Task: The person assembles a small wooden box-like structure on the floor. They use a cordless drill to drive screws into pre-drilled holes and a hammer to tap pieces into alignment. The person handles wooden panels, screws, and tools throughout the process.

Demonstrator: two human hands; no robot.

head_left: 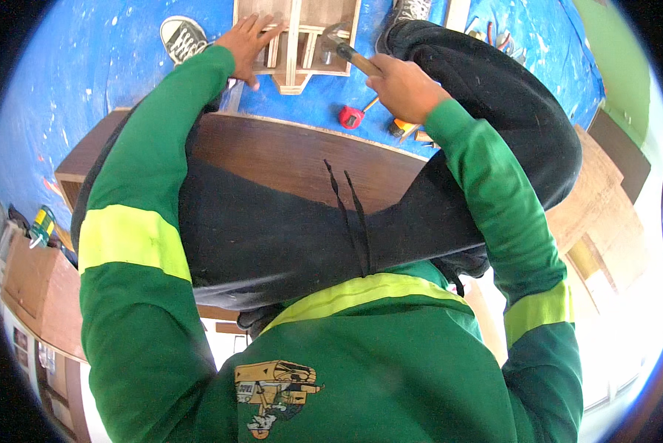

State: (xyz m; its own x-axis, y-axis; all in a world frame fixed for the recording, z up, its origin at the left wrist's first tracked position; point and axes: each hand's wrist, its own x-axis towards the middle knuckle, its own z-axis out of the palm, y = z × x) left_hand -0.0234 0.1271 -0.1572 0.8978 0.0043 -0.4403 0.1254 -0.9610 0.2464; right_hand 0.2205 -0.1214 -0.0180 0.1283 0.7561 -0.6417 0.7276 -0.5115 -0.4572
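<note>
while gripped by right hand (404, 87), steel-headed wooden hammer (340, 43)

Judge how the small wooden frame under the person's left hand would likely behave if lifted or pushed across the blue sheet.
The wooden frame looks built of thin slats and boards, so it is probably stiff and fairly light. It lies flat, so it should slide rather than roll or tip. The left hand presses it while the right hand holds a hammer, which suggests it shifts easily unless held.
</note>
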